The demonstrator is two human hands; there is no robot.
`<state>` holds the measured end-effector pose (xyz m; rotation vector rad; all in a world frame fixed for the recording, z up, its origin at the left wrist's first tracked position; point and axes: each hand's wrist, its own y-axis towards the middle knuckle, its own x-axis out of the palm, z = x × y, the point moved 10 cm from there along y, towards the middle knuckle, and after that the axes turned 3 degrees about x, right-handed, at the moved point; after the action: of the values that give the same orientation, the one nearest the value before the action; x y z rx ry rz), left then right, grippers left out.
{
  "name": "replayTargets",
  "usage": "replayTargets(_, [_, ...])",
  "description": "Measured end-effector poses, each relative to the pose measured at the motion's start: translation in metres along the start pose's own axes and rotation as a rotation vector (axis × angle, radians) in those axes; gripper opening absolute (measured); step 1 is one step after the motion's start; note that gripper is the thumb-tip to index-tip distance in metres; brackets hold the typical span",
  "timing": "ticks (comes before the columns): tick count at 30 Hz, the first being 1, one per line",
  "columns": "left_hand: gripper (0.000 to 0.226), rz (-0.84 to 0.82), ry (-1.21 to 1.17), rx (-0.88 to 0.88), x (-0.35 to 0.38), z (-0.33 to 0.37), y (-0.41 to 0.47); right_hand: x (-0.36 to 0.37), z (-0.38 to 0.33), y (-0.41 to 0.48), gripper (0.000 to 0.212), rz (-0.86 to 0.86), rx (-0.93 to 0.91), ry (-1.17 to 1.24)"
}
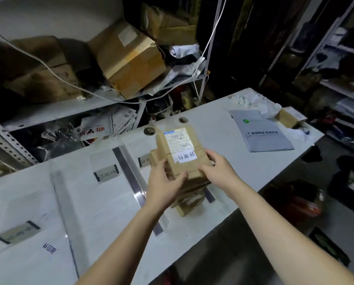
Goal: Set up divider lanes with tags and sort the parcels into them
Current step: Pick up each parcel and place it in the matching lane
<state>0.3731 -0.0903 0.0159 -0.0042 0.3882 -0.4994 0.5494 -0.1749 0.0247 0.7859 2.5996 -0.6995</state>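
Note:
A brown cardboard parcel (180, 153) with a shipping label and a white handwritten sticker tops a stack of similar parcels (189, 202) on the white table (102, 206). My left hand (164, 182) grips its near left edge. My right hand (217, 169) holds its right side. Clear divider strips (131, 173) split the table into lanes. Tag holders lie in the lanes: one (106, 173) in the middle lane, one (18, 232) at the near left, one (144, 160) just left of the stack.
A grey mailer bag (262, 131) and a small brown box (289, 117) lie at the table's far right, with crumpled white wrap (252, 99) behind. Metal shelving (48, 112) with boxes stands behind the table. Dark clutter covers the floor at right.

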Motion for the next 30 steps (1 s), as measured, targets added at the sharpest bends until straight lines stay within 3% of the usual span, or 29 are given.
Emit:
replayTargets(3, [0.074, 0.014, 0.110, -0.024, 0.005, -0.006, 0.006, -0.005, 0.005, 0.008, 0.047, 0.011, 0.016, -0.036])
replayTargets(6, [0.074, 0.026, 0.171, -0.047, 0.001, -0.005, 0.009, -0.008, -0.003, 0.012, 0.047, 0.007, 0.003, -0.117])
replayTargets(8, [0.069, 0.026, 0.230, -0.067, -0.005, -0.004, 0.008, -0.009, -0.021, 0.013, 0.044, 0.039, -0.084, -0.261])
replayTargets(12, [0.062, 0.113, 0.463, -0.066, -0.042, 0.007, -0.003, 0.011, -0.071, 0.008, 0.058, 0.074, -0.346, -0.594])
replayTargets(20, [0.063, 0.315, 0.964, -0.205, -0.178, 0.026, -0.087, 0.132, -0.158, -0.049, 0.067, -0.219, -0.812, -0.758])
replayTargets(30, [0.063, 0.562, 1.230, -0.489, -0.332, 0.009, -0.277, 0.295, -0.209, -0.228, 0.063, -0.472, -1.245, -0.792])
